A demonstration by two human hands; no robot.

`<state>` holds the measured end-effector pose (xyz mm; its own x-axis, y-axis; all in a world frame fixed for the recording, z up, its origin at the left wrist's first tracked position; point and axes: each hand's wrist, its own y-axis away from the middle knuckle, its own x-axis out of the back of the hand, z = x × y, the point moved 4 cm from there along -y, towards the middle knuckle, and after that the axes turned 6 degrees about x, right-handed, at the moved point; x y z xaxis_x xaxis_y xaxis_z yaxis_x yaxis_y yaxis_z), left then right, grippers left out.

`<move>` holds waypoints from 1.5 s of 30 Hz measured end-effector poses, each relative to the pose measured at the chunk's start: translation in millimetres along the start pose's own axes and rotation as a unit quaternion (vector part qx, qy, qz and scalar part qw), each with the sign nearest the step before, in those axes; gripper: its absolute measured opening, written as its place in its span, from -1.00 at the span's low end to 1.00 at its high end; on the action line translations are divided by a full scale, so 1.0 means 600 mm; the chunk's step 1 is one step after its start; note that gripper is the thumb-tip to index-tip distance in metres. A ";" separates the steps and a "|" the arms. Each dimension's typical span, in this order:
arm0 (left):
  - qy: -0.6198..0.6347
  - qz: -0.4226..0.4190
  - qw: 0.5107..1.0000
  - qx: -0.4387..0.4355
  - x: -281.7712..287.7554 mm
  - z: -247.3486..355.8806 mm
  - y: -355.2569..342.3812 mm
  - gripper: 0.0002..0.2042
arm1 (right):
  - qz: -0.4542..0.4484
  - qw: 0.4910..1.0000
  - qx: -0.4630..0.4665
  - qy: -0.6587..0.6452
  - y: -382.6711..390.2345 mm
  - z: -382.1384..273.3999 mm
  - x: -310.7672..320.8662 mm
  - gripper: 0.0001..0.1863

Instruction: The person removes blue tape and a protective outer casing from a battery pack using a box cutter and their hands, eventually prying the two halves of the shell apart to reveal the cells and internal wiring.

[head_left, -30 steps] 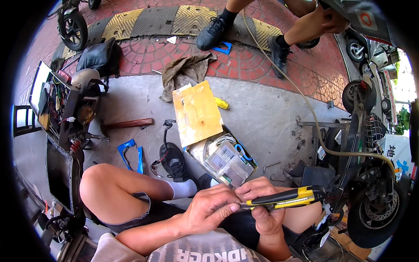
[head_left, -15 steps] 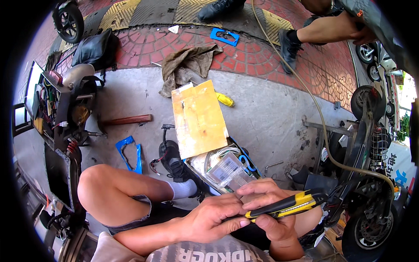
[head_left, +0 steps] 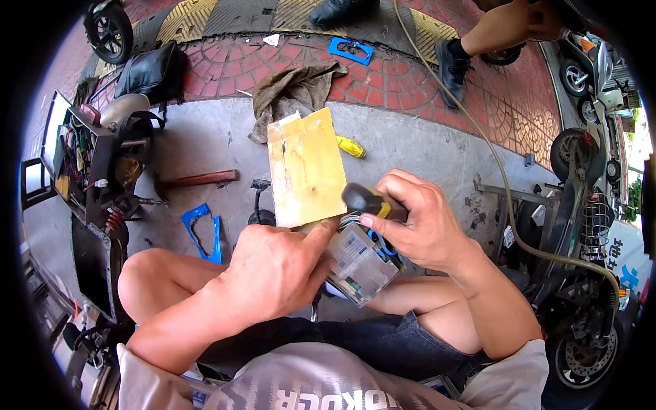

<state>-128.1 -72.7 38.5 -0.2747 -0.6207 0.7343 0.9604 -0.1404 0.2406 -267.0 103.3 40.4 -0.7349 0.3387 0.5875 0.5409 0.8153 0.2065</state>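
Observation:
A pack (head_left: 354, 257), with a yellow-tan board (head_left: 309, 167) on its far part, tilts between my knees. A clear cover over a circuit board shows on its near part, beside white wires and a blue loop (head_left: 385, 247). My left hand (head_left: 270, 270) is closed at the board's near edge, its index finger along that edge and its thumb by the clear cover. My right hand (head_left: 427, 219) grips a yellow and black utility knife (head_left: 372, 203) close to the board's near right corner. The knife's blade is not visible.
A hammer (head_left: 199, 179) and a blue cut-out sheet (head_left: 203, 232) lie to the left. Beyond the board are a brown rag (head_left: 290, 96) and a yellow roll (head_left: 350, 147). Scooter parts stand on both sides; a hose (head_left: 502, 167) crosses the right. Another person's leg (head_left: 495, 39) is at the far right.
My right hand has carried the knife forward from near my lap to the board's corner and turned it. My left hand has left the knife and moved left to the board's near edge.

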 end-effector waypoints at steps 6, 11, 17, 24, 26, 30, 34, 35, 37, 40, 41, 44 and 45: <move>0.021 -0.044 0.999 0.017 0.008 -0.018 -0.008 -0.71 | -0.045 0.999 0.028 -0.005 0.001 0.038 -0.016 -0.75; 0.081 -0.014 0.997 0.009 -0.004 -0.030 -0.006 -0.73 | -0.015 0.999 0.048 0.022 0.000 0.029 -0.021 -0.73; 0.100 0.032 0.994 -0.037 -0.010 -0.038 0.002 -0.80 | 0.028 0.991 0.102 0.086 -0.013 0.022 -0.027 -0.71; 0.113 0.082 0.987 -0.074 -0.016 -0.045 0.010 -0.77 | -0.023 0.986 0.113 0.124 -0.041 0.030 -0.017 -0.66; 0.119 0.085 0.986 -0.075 -0.018 -0.046 0.012 -0.77 | -0.033 0.981 0.123 0.144 -0.047 0.026 -0.012 -0.64; 0.133 0.103 0.983 -0.077 -0.021 -0.048 0.014 -0.77 | -0.048 0.970 0.158 0.177 -0.058 0.006 -0.007 -0.59; 0.146 0.111 0.980 -0.077 -0.025 -0.052 0.016 -0.75 | -0.059 0.961 0.181 0.201 -0.068 -0.010 -0.010 -0.59; 0.146 0.110 0.980 -0.079 -0.025 -0.052 0.016 -0.75 | -0.061 0.960 0.182 0.202 -0.070 -0.010 -0.010 -0.60; 0.146 0.107 0.980 -0.082 -0.025 -0.054 0.016 -0.74 | -0.065 0.959 0.184 0.205 -0.075 -0.009 -0.010 -0.61; 0.147 0.106 0.980 -0.086 -0.025 -0.055 0.016 -0.74 | -0.073 0.960 0.189 0.194 -0.079 -0.006 -0.012 -0.64; 0.147 0.107 0.979 -0.088 -0.025 -0.056 0.016 -0.74 | -0.075 0.959 0.193 0.194 -0.080 -0.005 -0.012 -0.65; 0.148 0.105 0.979 -0.094 -0.029 -0.060 0.016 -0.74 | -0.077 0.955 0.205 0.199 -0.079 -0.007 -0.014 -0.69; 0.150 0.101 0.979 -0.095 -0.033 -0.064 0.018 -0.74 | -0.077 0.952 0.212 0.205 -0.078 -0.009 -0.016 -0.69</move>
<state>-110.8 -91.4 2.5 -0.0791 -0.8449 0.5290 0.9928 -0.1147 -0.0349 -283.3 59.3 29.4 -0.5239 0.0598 0.8497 0.1619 0.9863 0.0304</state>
